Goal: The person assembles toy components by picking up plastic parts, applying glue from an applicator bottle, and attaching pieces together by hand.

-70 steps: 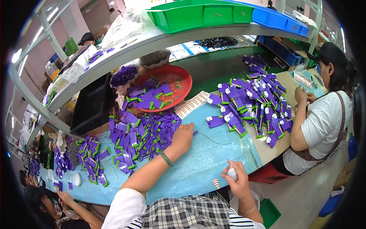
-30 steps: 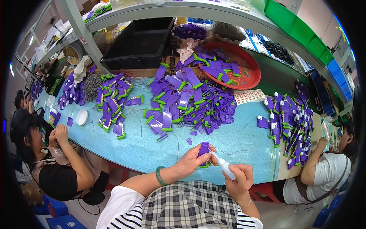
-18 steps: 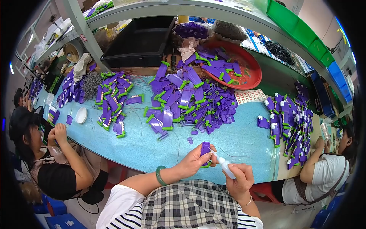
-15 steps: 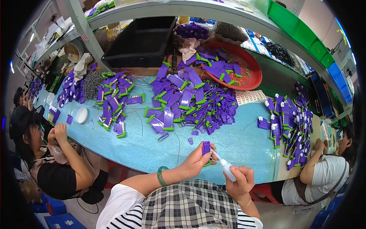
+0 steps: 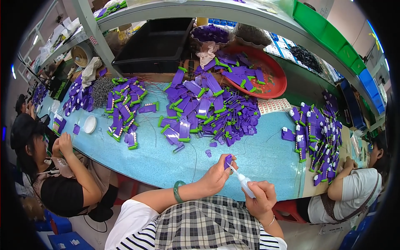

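Note:
Between the fingers of my left hand (image 5: 214, 178) is a small purple plastic part (image 5: 228, 161), held up over the near edge of the blue table. My right hand (image 5: 261, 198) is closed round a white squeeze bottle (image 5: 246, 184) with a long thin nozzle. The nozzle's tip points up and left and meets the purple part, or comes very close to it; I cannot tell which. Beyond my hands lies a big heap of purple and green plastic parts (image 5: 204, 106). A few small purple pieces (image 5: 208, 153) lie loose on the near side of that heap.
A red basin (image 5: 277, 85) and a black tray (image 5: 152, 46) stand at the back under a grey shelf. More parts are piled left (image 5: 123, 108) and right (image 5: 316, 137). A white dish (image 5: 90, 124) sits at left. A person sits on each side of me.
The purple part has turned and tilted in my left fingers. My right hand and the bottle have shifted slightly left and up, with the nozzle now at the part's near side.

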{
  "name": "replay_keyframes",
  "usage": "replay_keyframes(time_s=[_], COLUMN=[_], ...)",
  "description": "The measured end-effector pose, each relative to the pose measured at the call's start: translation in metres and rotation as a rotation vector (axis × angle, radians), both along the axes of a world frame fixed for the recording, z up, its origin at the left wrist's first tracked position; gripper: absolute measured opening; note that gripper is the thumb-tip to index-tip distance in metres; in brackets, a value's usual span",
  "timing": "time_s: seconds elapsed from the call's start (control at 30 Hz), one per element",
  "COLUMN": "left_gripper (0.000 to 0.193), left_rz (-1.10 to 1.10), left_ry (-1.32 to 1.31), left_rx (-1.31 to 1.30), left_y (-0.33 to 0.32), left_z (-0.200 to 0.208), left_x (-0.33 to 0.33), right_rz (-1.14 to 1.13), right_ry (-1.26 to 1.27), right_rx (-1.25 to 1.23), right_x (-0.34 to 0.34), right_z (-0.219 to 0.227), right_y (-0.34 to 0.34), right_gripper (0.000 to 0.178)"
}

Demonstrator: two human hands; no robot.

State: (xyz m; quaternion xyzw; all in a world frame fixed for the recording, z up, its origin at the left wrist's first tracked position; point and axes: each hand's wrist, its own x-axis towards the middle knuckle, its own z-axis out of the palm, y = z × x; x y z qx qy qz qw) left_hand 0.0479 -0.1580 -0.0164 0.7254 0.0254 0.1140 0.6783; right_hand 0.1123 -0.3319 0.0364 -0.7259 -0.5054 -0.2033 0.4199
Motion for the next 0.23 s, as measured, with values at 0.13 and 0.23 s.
replay_keyframes(time_s=[0.13,0.23], left_gripper=[0.03,0.033], left_rz=[-0.018,-0.033], left_ry=[0.08,0.064], left_rx=[-0.095,-0.052], left_y=[0.0027,0.0083], left_z=[0.0054,0.0027], left_x=[-0.0034,-0.0062], right_rz=[0.009,0.002], right_ry=[0.011,0.082], right_rx=[0.004,0.022], right_x=[0.0002,-0.0009], right_z=[-0.0021,-0.0097], right_y=[0.0021,0.0014], right_gripper=[0.041,0.038])
